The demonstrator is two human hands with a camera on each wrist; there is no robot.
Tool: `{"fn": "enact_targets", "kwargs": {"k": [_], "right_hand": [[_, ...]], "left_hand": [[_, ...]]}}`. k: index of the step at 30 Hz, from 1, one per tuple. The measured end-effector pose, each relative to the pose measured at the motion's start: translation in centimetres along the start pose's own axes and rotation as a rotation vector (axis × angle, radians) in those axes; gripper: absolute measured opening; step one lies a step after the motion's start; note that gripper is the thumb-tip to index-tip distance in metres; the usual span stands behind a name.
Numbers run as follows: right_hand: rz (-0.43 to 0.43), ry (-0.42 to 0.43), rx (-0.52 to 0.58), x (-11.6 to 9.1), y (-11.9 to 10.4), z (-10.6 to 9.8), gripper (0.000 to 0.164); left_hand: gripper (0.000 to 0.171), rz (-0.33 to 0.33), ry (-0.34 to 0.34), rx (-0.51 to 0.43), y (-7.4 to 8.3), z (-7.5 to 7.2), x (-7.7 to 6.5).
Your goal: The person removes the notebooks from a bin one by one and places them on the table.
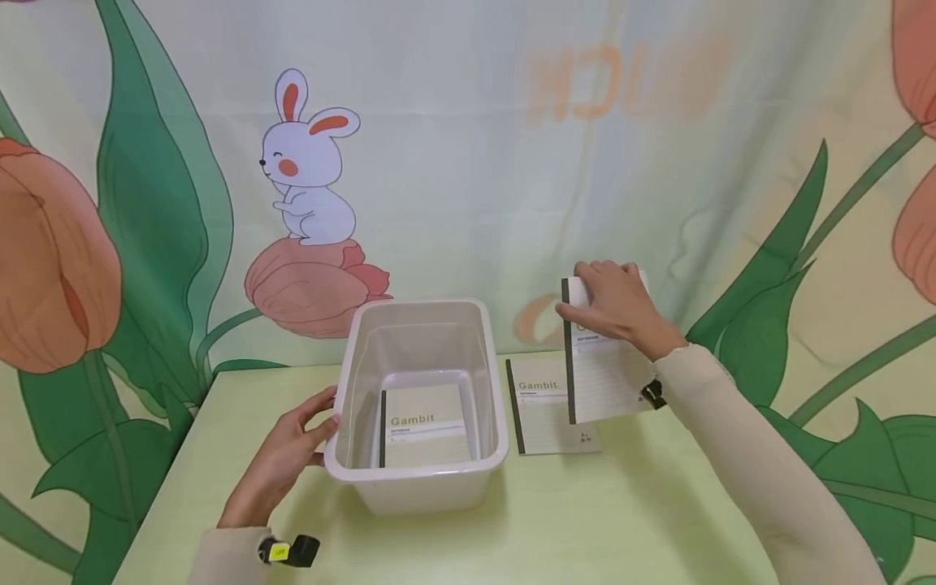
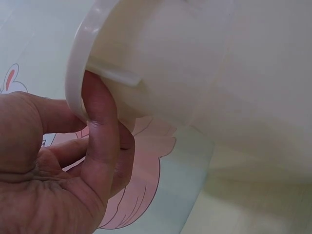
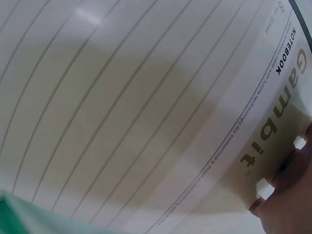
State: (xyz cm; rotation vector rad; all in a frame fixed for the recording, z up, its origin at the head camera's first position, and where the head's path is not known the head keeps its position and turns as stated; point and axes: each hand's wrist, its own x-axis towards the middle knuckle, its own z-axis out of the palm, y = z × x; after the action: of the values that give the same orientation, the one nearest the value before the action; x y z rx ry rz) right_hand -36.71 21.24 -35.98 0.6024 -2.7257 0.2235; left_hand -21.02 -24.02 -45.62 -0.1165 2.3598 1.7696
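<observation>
My left hand grips the left rim of a pale grey plastic bin, the thumb over the rim and the fingers curled beneath it, as the left wrist view shows. Inside the bin lies a Gambit notebook with a dark spine. To the bin's right, my right hand holds a second notebook by its top edge, upright and raised. Its ruled cover fills the right wrist view. Partly behind it, another Gambit notebook lies flat on the table.
The light green table carries the bin and the flat notebook. Behind it hangs a curtain printed with a rabbit and tulips, close to the table's far edge.
</observation>
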Motion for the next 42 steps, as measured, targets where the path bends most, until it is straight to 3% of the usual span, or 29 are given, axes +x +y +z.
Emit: {"fn": "enact_targets", "kwargs": {"k": [8, 18, 25, 35, 42], "right_hand": [[0.007, -0.07, -0.066, -3.4, 5.8, 5.8, 0.053], [0.024, -0.109, -0.111, -4.8, 10.4, 11.4, 0.062], [0.044, -0.139, -0.076, -4.1, 11.2, 13.9, 0.066], [0.074, -0.154, -0.093, -3.5, 11.4, 15.2, 0.064], [0.1, -0.182, -0.005, -3.7, 11.0, 16.1, 0.069]], "left_hand": [[0.061, -0.005, 0.008, 0.023, 0.1, -0.3, -0.1], [0.062, 0.019, -0.006, 0.003, 0.0, -0.8, 0.3], [0.062, 0.021, -0.002, 0.002, -0.3, -0.7, 0.3], [0.062, 0.018, -0.008, -0.002, -0.4, -0.4, 0.0], [0.062, 0.005, -0.008, 0.003, -0.1, -0.4, -0.1]]}}
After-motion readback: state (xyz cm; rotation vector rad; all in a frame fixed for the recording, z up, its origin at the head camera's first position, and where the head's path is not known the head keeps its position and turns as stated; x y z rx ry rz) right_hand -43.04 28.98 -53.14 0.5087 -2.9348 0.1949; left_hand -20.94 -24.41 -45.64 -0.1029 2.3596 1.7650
